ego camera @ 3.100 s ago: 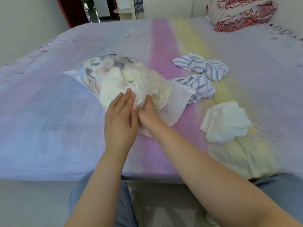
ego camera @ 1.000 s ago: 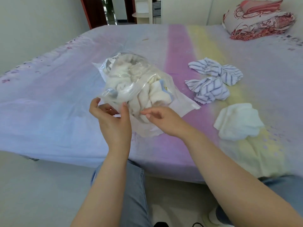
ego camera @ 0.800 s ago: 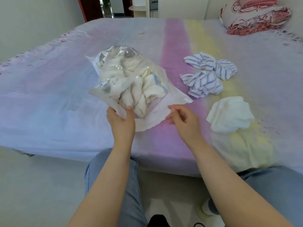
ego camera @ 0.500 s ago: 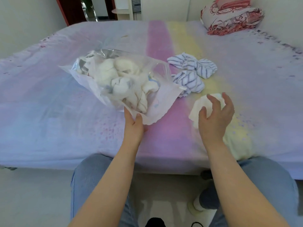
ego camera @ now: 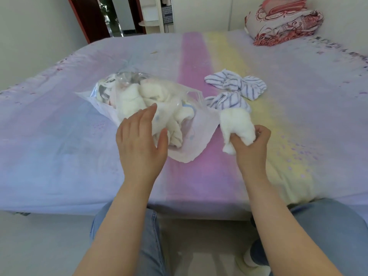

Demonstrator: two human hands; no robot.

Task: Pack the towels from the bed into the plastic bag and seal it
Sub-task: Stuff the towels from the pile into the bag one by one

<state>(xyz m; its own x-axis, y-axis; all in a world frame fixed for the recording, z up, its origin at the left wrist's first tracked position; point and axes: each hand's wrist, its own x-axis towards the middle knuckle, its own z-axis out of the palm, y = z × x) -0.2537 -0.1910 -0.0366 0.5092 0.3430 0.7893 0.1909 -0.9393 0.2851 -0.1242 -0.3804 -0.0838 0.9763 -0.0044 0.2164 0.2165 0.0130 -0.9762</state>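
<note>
A clear plastic bag (ego camera: 196, 124) stuffed with several white towels lies on the bed, its mouth facing me. My left hand (ego camera: 140, 140) hovers over the bag's near edge with fingers straight and spread, thumb by the opening. My right hand (ego camera: 252, 145) grips a white towel (ego camera: 236, 124) and holds it just right of the bag's mouth, lifted off the bed. Two blue-striped towels lie further back: one (ego camera: 237, 83) and another (ego camera: 229, 101) partly hidden behind the white towel.
The bed (ego camera: 59, 156) has a pastel sheet, and its near edge runs in front of my knees. Folded red-patterned bedding (ego camera: 282, 24) sits at the far right corner. A doorway (ego camera: 111, 14) is beyond the bed.
My right hand reached the white towel on the bed, gripped it and carried it left toward the bag's mouth. My left hand let go of the bag's edge and opened above it.
</note>
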